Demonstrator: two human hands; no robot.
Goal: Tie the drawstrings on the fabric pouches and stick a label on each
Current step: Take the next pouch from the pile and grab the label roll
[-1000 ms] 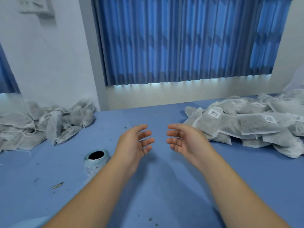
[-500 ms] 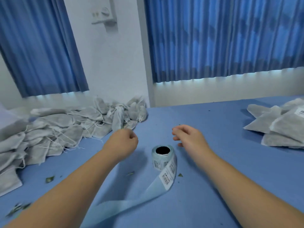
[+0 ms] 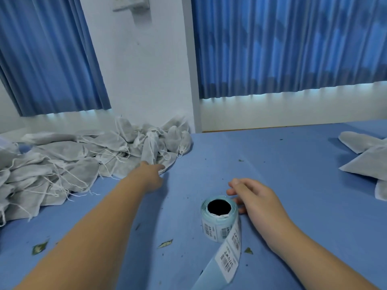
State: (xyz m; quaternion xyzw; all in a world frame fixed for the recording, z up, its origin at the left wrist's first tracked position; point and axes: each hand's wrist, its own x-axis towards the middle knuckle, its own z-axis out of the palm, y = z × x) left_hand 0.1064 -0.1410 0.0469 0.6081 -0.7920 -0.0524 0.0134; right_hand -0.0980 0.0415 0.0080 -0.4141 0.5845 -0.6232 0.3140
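picking one pouch off the pile

reaching with the left hand (image 3: pixel 149 174) to the near right edge of the heap of untied pouches (image 3: pixel 73 155), far left on the tabletop (image 3: pixel 272 164). better to take a single pouch (image 3: pixel 169 159) by its neck, not by a loose string; with strings this tangled, likely to drag neighbours along. fingertips (image 3: pixel 160 166) touching or just short of that nearest pouch; cannot tell whether pinched or apart, too blurred. resting the right hand (image 3: pixel 254 197) just beside the label roll (image 3: pixel 219 218), fingers relaxed and apart, holding nothing. worth lifting clear first, then drawing toward the near middle, next to the roll.
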